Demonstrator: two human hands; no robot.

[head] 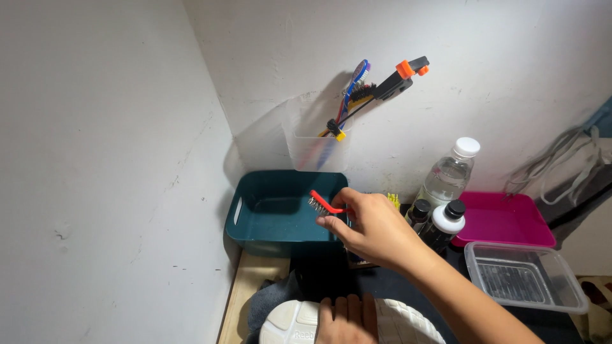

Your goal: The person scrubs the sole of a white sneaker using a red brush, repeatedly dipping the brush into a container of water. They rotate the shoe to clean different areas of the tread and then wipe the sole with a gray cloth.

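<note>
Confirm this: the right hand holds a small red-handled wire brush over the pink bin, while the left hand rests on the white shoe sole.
Not quite. The head view shows the right hand holding the red-handled wire brush over the dark teal bin, not the pink bin, which sits farther right. The left hand does rest on the white shoe sole.

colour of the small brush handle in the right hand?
Red, on the small brush held by the right hand; head view.
</note>
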